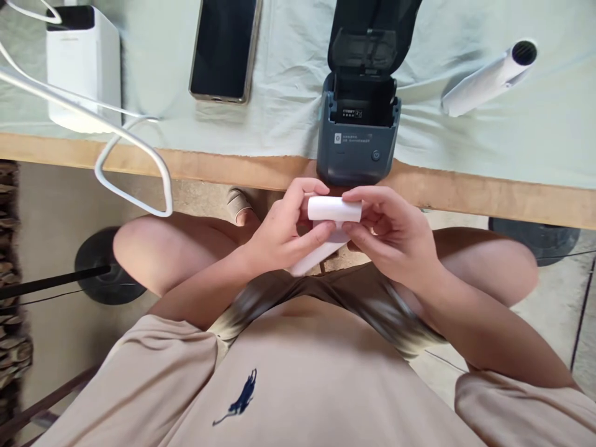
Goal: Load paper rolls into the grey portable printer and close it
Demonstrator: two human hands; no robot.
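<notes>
Between both hands, just in front of the table edge, is a small white paper roll [333, 210]. A loose white strip [316, 256] hangs from it toward my lap. My left hand [288, 226] holds the left end, its thumb along the lower side. My right hand [388, 230] grips the right end between thumb and fingers. Just beyond the roll stands a dark blue-grey label printer [356, 152] at the table edge. Its lid [372, 37] is raised, and the inner compartment shows a small printed label.
A phone [223, 49] with a dark screen lies left of the printer. Farther left stands a white box-shaped device [81, 74]; a white cable [135, 139] loops over the table edge [209, 169]. On the right lies a white tube-shaped device [488, 77] with a dark round end.
</notes>
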